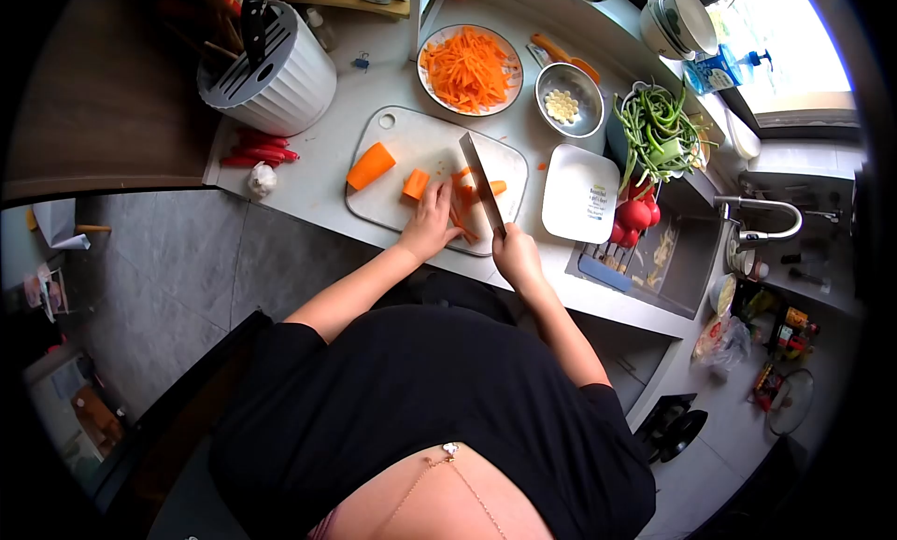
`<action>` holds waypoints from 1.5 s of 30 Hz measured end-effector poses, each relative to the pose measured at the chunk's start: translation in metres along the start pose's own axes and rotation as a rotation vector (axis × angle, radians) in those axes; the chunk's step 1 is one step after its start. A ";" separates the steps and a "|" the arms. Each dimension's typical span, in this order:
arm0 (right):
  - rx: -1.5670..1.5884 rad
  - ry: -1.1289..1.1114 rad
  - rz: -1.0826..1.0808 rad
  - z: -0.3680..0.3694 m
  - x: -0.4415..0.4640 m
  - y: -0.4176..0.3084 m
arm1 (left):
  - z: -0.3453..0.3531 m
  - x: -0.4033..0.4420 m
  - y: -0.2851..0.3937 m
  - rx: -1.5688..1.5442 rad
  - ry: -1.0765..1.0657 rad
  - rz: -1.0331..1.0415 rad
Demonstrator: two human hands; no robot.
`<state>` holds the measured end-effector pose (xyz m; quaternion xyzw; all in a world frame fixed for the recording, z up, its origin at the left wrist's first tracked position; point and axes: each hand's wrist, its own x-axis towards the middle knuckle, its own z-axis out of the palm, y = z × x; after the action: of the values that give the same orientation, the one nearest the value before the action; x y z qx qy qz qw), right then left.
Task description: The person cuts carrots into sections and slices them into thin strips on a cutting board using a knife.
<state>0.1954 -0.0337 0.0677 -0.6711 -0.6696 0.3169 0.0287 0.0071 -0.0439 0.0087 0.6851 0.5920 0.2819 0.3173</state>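
Observation:
My right hand is closed round the handle of a kitchen knife, its blade angled over the cutting board. Carrot slices lie beside and under the blade. At their left edge, my left hand presses down with bent fingers, the thumb against the slices. Its fingers partly hide what is beneath them. Just left of the fingertips sits a short carrot chunk. A larger peeled carrot piece lies on the left of the board.
Behind the board stand a plate of shredded carrot and a metal bowl of garlic cloves. To the right are a white tray, green vegetables, tomatoes and the sink. Red chillies and garlic lie left.

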 end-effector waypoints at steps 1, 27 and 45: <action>-0.007 0.009 0.010 0.000 0.003 0.000 | 0.000 0.004 0.003 -0.015 0.002 -0.014; 0.966 -0.550 0.318 0.033 0.016 0.017 | 0.001 0.020 -0.018 -0.254 -0.082 -0.116; 0.544 0.090 -0.032 -0.099 0.145 -0.078 | -0.085 0.247 -0.036 0.064 0.034 0.163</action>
<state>0.1585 0.1454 0.1270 -0.6414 -0.5686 0.4542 0.2428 -0.0460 0.2130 0.0385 0.7358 0.5485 0.2993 0.2611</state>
